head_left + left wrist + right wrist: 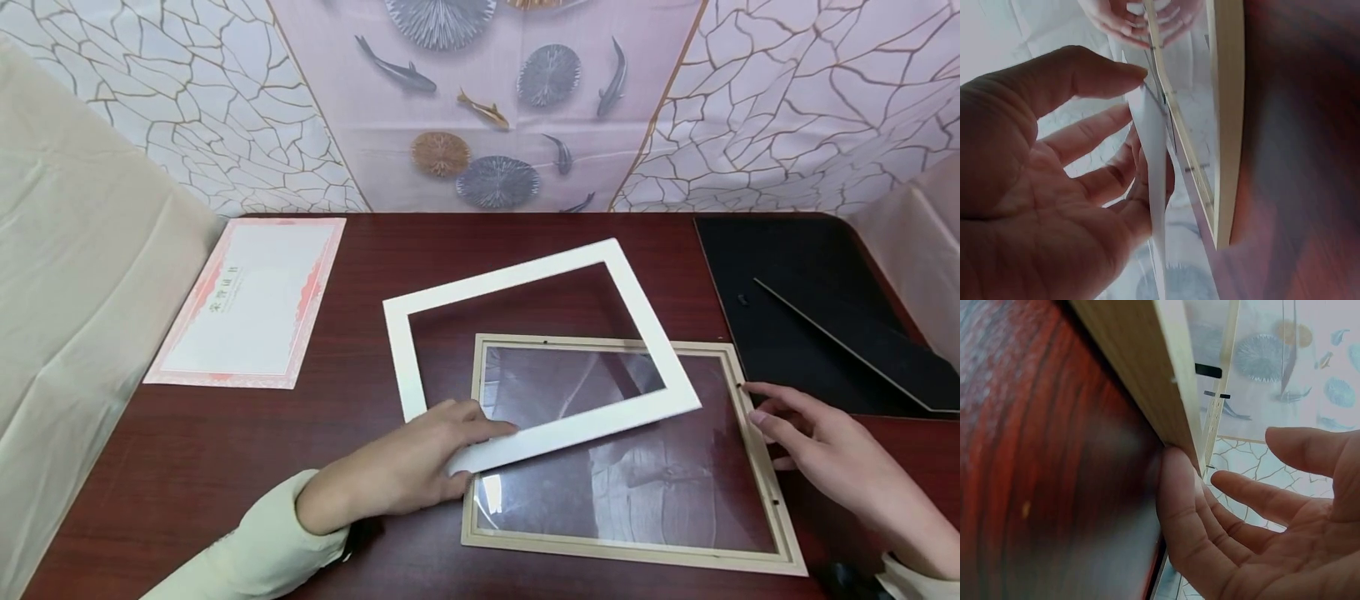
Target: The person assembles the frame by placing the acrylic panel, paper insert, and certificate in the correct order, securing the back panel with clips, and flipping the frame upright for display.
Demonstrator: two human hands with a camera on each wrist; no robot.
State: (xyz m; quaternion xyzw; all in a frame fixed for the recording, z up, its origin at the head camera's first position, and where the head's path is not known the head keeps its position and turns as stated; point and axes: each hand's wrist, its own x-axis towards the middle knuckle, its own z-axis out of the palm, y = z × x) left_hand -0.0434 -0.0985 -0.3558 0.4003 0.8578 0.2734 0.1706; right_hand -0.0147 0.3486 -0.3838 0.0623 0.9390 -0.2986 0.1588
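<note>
On the counter, I have the wooden frame lying flat, with its clear pane seated inside the rails. My left hand pinches the white mat at its near left corner, thumb on one side and fingers on the other. The mat is angled across the far part of the frame: its right end overlaps the pane, its far left corner lies outside the rails. I cannot tell whether the mat's far edge makes contact. My right hand is parted, fingers loosely bent; in the right wrist view, one fingertip touches the frame's outer side and the thumb stands apart. Small dark tabs are visible on the rails. Well to the left lies a certificate; at the far right, a black board carries a narrow black flap.
</note>
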